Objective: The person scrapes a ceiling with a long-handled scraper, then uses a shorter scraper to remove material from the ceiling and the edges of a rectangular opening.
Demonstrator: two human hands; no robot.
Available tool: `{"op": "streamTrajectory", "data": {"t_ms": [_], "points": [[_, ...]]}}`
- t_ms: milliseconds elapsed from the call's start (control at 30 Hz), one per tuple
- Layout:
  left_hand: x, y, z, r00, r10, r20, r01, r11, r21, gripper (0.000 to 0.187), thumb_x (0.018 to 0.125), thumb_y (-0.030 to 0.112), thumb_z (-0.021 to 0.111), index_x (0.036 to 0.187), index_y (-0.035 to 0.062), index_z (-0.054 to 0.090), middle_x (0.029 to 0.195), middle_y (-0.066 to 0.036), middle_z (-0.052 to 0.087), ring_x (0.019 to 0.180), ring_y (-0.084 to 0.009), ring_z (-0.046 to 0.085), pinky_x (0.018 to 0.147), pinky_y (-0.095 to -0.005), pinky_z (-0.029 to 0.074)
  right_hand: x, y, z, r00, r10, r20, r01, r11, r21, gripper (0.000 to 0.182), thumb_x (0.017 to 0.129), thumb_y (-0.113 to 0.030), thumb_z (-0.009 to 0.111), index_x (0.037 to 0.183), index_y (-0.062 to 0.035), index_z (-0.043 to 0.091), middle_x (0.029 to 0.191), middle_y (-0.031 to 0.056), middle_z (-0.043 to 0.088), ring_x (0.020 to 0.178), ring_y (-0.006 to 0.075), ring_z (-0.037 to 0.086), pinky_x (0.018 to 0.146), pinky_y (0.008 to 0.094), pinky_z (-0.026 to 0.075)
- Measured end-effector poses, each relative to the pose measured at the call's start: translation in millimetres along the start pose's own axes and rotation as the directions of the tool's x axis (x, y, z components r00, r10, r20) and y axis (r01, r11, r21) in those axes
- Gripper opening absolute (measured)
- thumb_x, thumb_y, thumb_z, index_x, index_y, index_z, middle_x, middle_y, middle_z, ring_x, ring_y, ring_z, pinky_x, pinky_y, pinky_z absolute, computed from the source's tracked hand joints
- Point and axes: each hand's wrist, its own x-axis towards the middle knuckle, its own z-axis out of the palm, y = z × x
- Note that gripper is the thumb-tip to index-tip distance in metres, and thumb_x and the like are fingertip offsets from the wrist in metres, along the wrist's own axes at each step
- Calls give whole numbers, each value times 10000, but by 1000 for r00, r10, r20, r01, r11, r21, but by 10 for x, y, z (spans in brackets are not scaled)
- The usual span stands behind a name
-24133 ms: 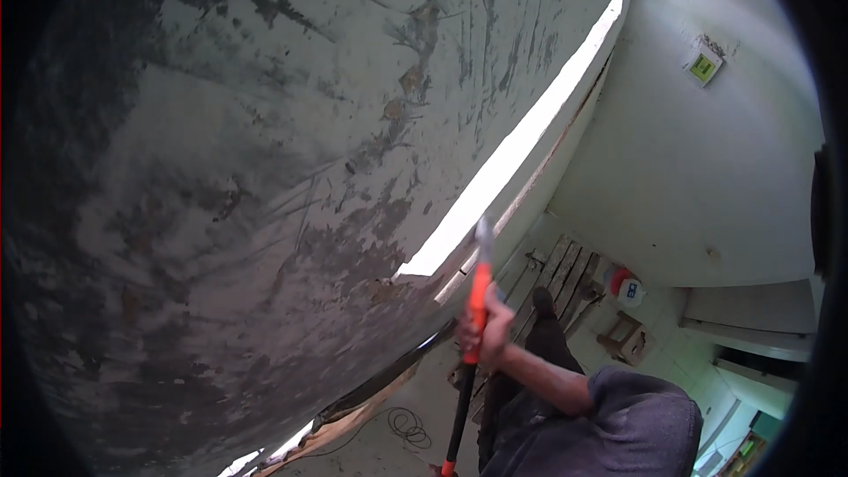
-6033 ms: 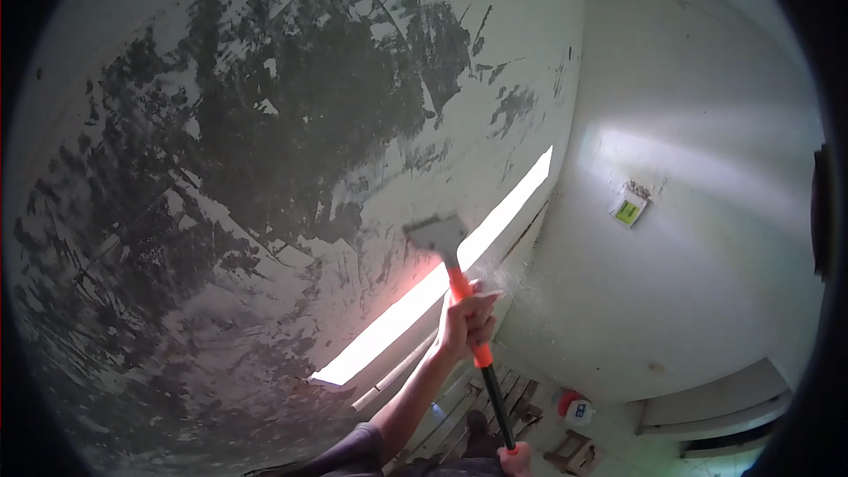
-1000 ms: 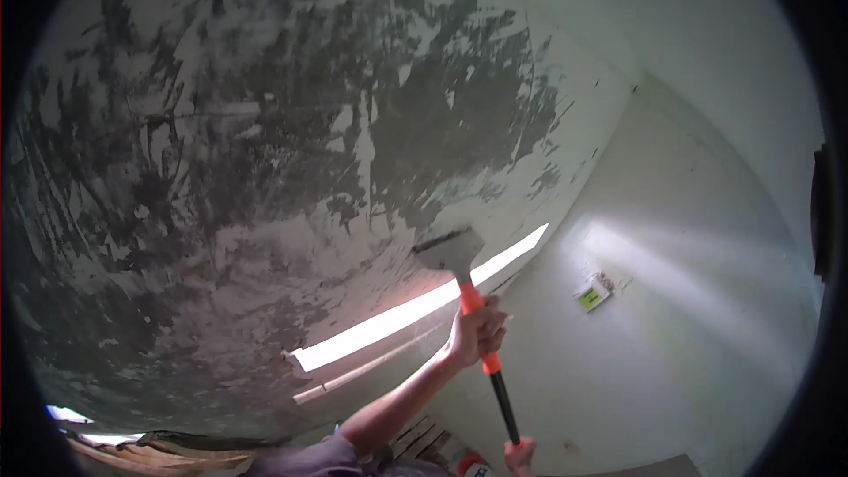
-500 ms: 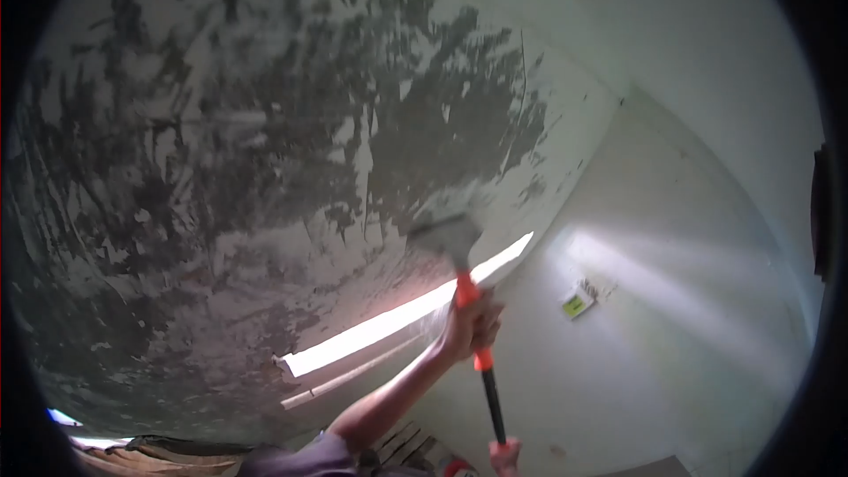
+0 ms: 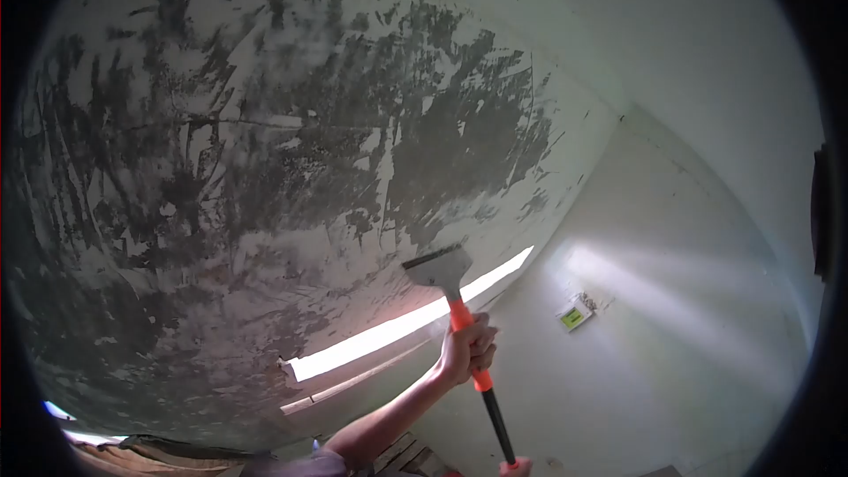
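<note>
My left hand (image 5: pixel 468 352) is wrapped round the orange upper grip of a long-handled scraper (image 5: pixel 464 318). Low in the view, my right hand (image 5: pixel 515 468) is closed on the bottom end of the same tool, below its black shaft (image 5: pixel 497 424). The wide metal blade (image 5: pixel 440 268) points up at the patchy ceiling (image 5: pixel 459 146), where dark grey areas show between pale coating. Whether the blade touches the surface cannot be made out.
A bright narrow opening or strip of light (image 5: pixel 397 336) runs below the blade. On the pale wall at right is a small box with a green label (image 5: pixel 575 314). Brown folded material (image 5: pixel 132 457) lies at the lower left, with slatted wood (image 5: pixel 411 459) near the bottom.
The blade and both hands sit a little lower in the view, still on the tool. The blade is sharper than before. The ceiling and wall have shifted slightly with the camera.
</note>
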Motion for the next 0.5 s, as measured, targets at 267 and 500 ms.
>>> {"op": "streamTrajectory", "data": {"t_ms": [267, 500], "points": [[-36, -51, -110, 1000, -19, 12, 18, 999, 35, 252, 789, 40, 477, 623, 130, 311, 467, 41, 256, 330, -77, 246, 341, -265, 206, -83, 378, 231, 999, -26, 44, 24, 998, 54, 271, 735, -48, 503, 560, -118, 308, 523, -34, 304, 463, 91, 286, 392, 321, 223], [11, 12, 115, 1000, 13, 8, -13, 999, 45, 259, 797, 69, 441, 587, 153, 315, 455, 34, 252, 334, -96, 230, 350, -275, 196, -74, -13, -126, 996, 78, -41, -78, 997, -2, 273, 743, -42, 518, 567, -104, 319, 532, -35, 303, 477, 90, 296, 401, 328, 238]]}}
